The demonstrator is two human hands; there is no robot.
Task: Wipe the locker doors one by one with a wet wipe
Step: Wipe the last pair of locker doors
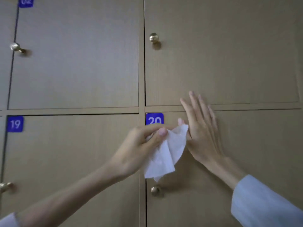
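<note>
The left hand point(141, 145) pinches the wet wipe point(165, 154) between thumb and curled fingers near its top edge, so the rest of the white sheet hangs down loose in folds in front of door 20 point(246, 161). The wipe seems to be held this way so that it can be spread or passed, because its upper right corner reaches the thumb side of the right hand point(201, 133); whether that thumb already holds the corner I cannot tell. The right hand has its fingers straight and close together, pointing up, over the top edge of door 20 and the frame strip above it; it looks to rest flat on the wood, perhaps to steady the door, but real contact is not sure. I judge the wiping of this door is just about to begin. Four large doors are in view, and slivers of more at the far left. I count three blue number labels: 02 point(25, 2), 19 point(15, 124) and 20 point(154, 119), the last partly covered by the left fingers. Four brass knobs are visible, and the knob of door 20 point(155, 190) sits just under the hanging wipe.
</note>
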